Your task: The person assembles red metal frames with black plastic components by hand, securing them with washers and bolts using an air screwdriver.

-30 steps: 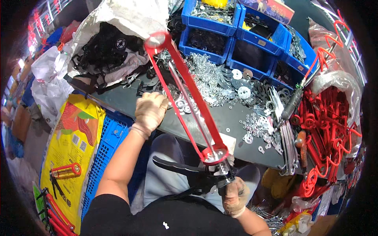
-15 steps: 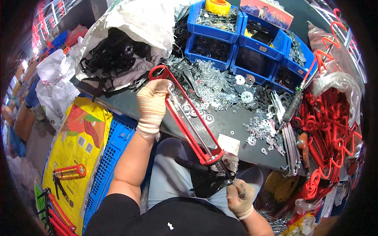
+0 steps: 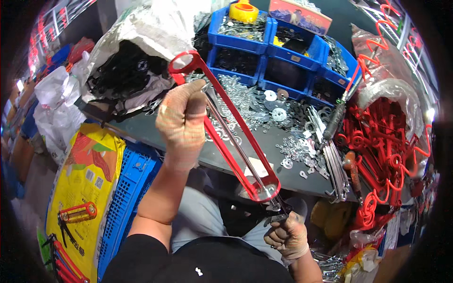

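A red open-frame caulking gun is held slantwise over my lap, its ring end up and to the left. My left hand, in a pale glove, is closed on the upper end of the silvery rod inside the frame. At the lower, rear end my right hand, also gloved, has its fingers curled round the dark metal handle part. My fingers partly hide that part, and the rest of the black handle is hard to make out against the dark background.
Blue bins of metal parts stand at the back of the bench. Loose washers and long rods lie before them. Red frames pile at right beside a coiled red hose. At left: a white sack and blue crate.
The caulking gun has been raised and turned, so its frame shows more openly. My left hand has turned with it, and my right hand's fingers now curl round the rear end. The view has shifted slightly.
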### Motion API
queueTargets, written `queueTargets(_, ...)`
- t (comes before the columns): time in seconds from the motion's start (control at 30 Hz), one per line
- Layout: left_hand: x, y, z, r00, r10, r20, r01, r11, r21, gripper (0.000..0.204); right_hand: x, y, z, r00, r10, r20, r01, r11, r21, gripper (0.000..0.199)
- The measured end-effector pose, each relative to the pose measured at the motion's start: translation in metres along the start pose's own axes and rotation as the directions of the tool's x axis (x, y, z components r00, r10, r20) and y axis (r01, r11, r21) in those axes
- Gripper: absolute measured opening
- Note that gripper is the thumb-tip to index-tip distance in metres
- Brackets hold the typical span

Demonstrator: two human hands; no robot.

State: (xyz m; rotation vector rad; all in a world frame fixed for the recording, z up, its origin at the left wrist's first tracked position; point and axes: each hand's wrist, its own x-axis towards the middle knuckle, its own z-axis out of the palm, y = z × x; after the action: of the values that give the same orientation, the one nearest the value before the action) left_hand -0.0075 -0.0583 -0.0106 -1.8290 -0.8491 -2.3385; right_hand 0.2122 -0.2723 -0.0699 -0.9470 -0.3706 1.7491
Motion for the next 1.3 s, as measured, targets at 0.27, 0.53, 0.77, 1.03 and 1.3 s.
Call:
queueTargets(0.27, 0.004, 0.064, 0.015, 0.822, -0.172, 0.544, 0.509, -0.209, -0.835, 0.053, 0.029, 0.009, 0.034, 0.912, -0.409, 0.018, 0.399, 0.897, 0.191, 0.071)
queueTargets(0.53, -0.042, 0.069, -0.006, 0.337, 0.252, 0.907, 0.425, 0.819, -0.385, 0.049, 0.177, -0.159, -0.089, 0.150, -0.967, -0.204, 0.038, 0.212, -0.976, 0.091)
queueTargets(0.77, -0.115, 0.073, 0.023, 0.249, -0.044, 0.967, 0.663, 0.736, -0.137, 0.054, 0.204, -0.226, -0.127, 0.304, -0.947, -0.100, 0.338, 0.206, -0.918, 0.060)
queueTargets(1.03, -0.116, 0.065, 0.023, 0.175, -0.064, 0.983, 0.694, 0.716, -0.077, 0.057, 0.155, -0.092, -0.002, 0.525, -0.847, -0.087, 0.813, 0.529, -0.244, 0.053)
queueTargets(1.3, -0.116, 0.067, 0.028, 0.204, -0.040, 0.978, 0.711, 0.692, -0.120, 0.056, 0.169, -0.076, -0.008, 0.524, -0.850, -0.049, 0.748, 0.486, -0.452, 0.046)
